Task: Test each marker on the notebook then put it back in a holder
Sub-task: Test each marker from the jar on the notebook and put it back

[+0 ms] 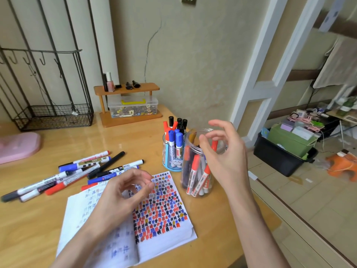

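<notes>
Item: marker-testing station on a varnished wooden table (34,225), smooth and glossy. Notebook (173,242): soft paper, lying open and flat at the near edge, its right page densely stamped with small red, blue, black and yellow test marks, with bare paper only at the margins. Loose markers (83,165): a fanned heap on the table to the left of the notebook; slim, hard plastic cylinders with white or black barrels and red, blue or black caps, slick and likely to roll. Clear jar (190,132): a transparent, ribbed plastic holder with a wide mouth, just right of the notebook, with red-capped markers (195,171) leaning inside it. Blue holder (170,161): a smaller printed cup touching or just beside the jar, packed with upright blue, red and black caps. Left hand (123,192): hovers over the notebook's left page with its fingers loosely curled, holding nothing. Right hand (222,151): raised at the jar's mouth with thumb and fingers curved but apart, and nothing is visibly held. Step in hand, as judged: between markers, with the next one to be drawn from the heap. Handling note: lift one barrel from the heap's edge so the others do not roll, pull the cap straight off, make a short stroke on bare margin paper, press the cap home firmly, then lower the marker into the jar rather than dropping it.
</notes>
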A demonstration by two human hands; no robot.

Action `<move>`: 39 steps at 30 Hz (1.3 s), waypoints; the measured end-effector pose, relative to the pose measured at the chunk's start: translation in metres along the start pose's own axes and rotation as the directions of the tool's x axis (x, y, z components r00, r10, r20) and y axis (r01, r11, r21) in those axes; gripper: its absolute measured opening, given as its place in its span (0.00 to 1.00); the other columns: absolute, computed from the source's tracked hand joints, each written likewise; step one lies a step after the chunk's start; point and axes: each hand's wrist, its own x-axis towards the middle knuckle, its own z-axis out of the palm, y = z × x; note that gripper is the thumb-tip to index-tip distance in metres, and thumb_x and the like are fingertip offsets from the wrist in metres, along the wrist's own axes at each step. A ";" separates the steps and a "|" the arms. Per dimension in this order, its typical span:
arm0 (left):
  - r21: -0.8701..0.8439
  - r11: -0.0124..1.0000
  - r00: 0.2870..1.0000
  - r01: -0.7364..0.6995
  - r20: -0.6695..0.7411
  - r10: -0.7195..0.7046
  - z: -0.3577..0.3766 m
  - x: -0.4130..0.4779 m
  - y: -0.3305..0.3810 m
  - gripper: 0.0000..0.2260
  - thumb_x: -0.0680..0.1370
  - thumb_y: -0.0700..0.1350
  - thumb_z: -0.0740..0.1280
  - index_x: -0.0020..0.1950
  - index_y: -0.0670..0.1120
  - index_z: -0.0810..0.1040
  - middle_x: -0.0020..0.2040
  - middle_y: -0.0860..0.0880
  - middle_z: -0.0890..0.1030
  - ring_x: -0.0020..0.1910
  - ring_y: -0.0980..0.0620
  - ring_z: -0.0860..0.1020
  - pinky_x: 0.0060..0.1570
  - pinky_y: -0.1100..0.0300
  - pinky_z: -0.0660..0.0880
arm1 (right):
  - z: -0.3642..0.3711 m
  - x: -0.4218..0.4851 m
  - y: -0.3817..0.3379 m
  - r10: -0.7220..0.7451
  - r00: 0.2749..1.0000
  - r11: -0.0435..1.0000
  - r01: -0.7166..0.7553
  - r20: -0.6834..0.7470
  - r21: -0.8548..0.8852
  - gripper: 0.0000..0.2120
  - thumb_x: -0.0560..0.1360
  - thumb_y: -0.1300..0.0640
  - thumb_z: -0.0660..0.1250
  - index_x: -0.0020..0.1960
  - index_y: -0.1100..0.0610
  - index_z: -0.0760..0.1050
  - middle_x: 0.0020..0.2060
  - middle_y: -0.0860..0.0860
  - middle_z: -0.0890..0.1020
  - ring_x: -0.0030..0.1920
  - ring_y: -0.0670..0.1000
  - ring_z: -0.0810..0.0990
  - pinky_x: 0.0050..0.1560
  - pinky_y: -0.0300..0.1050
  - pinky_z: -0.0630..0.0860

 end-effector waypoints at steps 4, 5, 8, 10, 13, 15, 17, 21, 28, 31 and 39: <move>0.046 0.997 0.996 0.066 -0.070 -0.063 -0.025 -0.008 -0.018 0.10 0.76 0.49 0.74 0.53 0.45 0.84 0.47 0.49 0.86 0.48 0.50 0.84 0.52 0.47 0.78 | 0.008 -0.008 -0.005 -0.074 0.996 0.993 0.070 -0.041 -0.100 0.10 0.77 0.46 0.69 0.58 0.42 0.77 0.47 0.36 0.81 0.55 0.41 0.76 0.60 0.63 0.75; 0.050 0.996 0.993 0.078 -0.089 -0.074 -0.031 -0.010 -0.022 0.08 0.77 0.47 0.74 0.53 0.45 0.84 0.47 0.49 0.86 0.47 0.49 0.84 0.52 0.45 0.78 | 0.012 -0.012 -0.008 -0.112 0.993 0.988 0.105 -0.049 -0.117 0.09 0.78 0.48 0.69 0.58 0.44 0.78 0.47 0.36 0.81 0.55 0.41 0.75 0.60 0.64 0.75; 0.060 0.994 0.984 0.090 -0.160 -0.079 -0.049 -0.011 -0.032 0.03 0.79 0.43 0.73 0.52 0.47 0.84 0.47 0.49 0.87 0.46 0.46 0.85 0.50 0.45 0.80 | 0.025 -0.026 -0.013 -0.202 0.979 0.979 0.201 -0.041 -0.025 0.07 0.78 0.57 0.72 0.54 0.47 0.81 0.46 0.38 0.81 0.53 0.47 0.79 0.54 0.64 0.78; 0.075 0.992 0.974 0.097 -0.214 -0.079 -0.061 -0.010 -0.039 0.03 0.79 0.43 0.73 0.52 0.48 0.83 0.47 0.51 0.87 0.45 0.47 0.85 0.48 0.47 0.81 | 0.037 -0.035 -0.017 -0.249 0.968 0.968 0.249 0.004 0.040 0.06 0.79 0.60 0.72 0.52 0.49 0.81 0.44 0.39 0.81 0.47 0.51 0.81 0.44 0.60 0.80; 0.218 0.965 0.948 0.148 -0.307 -0.076 -0.077 -0.009 -0.054 0.04 0.81 0.42 0.72 0.52 0.52 0.82 0.48 0.57 0.86 0.46 0.56 0.83 0.44 0.56 0.79 | 0.057 -0.046 -0.020 -0.370 0.928 0.929 0.369 0.051 0.025 0.05 0.77 0.64 0.73 0.50 0.55 0.82 0.43 0.37 0.80 0.45 0.47 0.80 0.44 0.48 0.75; 0.385 0.900 0.927 0.206 -0.372 -0.053 -0.086 -0.010 -0.064 0.06 0.80 0.42 0.72 0.50 0.53 0.82 0.47 0.59 0.85 0.47 0.59 0.81 0.45 0.59 0.77 | 0.068 -0.052 -0.018 -0.403 0.910 0.915 0.402 0.099 0.031 0.06 0.77 0.66 0.73 0.50 0.57 0.83 0.45 0.44 0.83 0.49 0.47 0.82 0.50 0.45 0.76; 0.552 0.800 0.919 0.236 -0.395 0.001 -0.092 -0.011 -0.072 0.08 0.79 0.40 0.71 0.51 0.54 0.83 0.47 0.58 0.84 0.49 0.56 0.79 0.45 0.56 0.76 | 0.078 -0.058 -0.014 -0.373 0.915 0.927 0.359 0.156 0.110 0.07 0.77 0.66 0.73 0.51 0.57 0.83 0.46 0.45 0.84 0.49 0.46 0.83 0.51 0.41 0.77; 0.690 0.698 0.941 0.192 -0.330 0.067 -0.103 -0.010 -0.081 0.08 0.76 0.40 0.75 0.52 0.52 0.85 0.48 0.54 0.85 0.49 0.48 0.80 0.46 0.53 0.75 | 0.093 -0.068 -0.006 -0.293 0.927 0.949 0.253 0.235 0.186 0.09 0.78 0.65 0.72 0.51 0.52 0.82 0.46 0.42 0.84 0.46 0.45 0.84 0.47 0.39 0.79; 0.633 0.743 0.945 0.216 -0.328 0.006 -0.105 -0.007 -0.089 0.06 0.77 0.39 0.74 0.49 0.50 0.85 0.45 0.55 0.85 0.44 0.54 0.81 0.43 0.61 0.74 | 0.111 -0.081 0.008 -0.115 0.907 0.990 0.069 0.405 0.125 0.09 0.78 0.61 0.72 0.52 0.47 0.82 0.47 0.39 0.84 0.45 0.46 0.84 0.44 0.41 0.81; 0.534 0.811 0.926 0.239 -0.378 -0.024 -0.104 -0.007 -0.083 0.06 0.79 0.39 0.72 0.49 0.51 0.85 0.42 0.60 0.83 0.41 0.64 0.79 0.41 0.71 0.71 | 0.117 -0.087 0.011 -0.070 0.884 0.994 0.024 0.463 0.104 0.09 0.78 0.59 0.72 0.53 0.46 0.82 0.46 0.39 0.84 0.46 0.45 0.84 0.44 0.46 0.82; 0.057 0.996 0.980 0.064 -0.194 -0.051 -0.072 -0.012 -0.040 0.06 0.79 0.39 0.73 0.54 0.47 0.84 0.50 0.54 0.87 0.48 0.54 0.86 0.53 0.59 0.81 | 0.125 -0.090 0.001 0.155 0.792 0.863 -0.400 0.590 0.309 0.12 0.78 0.49 0.73 0.57 0.54 0.84 0.38 0.46 0.86 0.37 0.43 0.82 0.40 0.36 0.77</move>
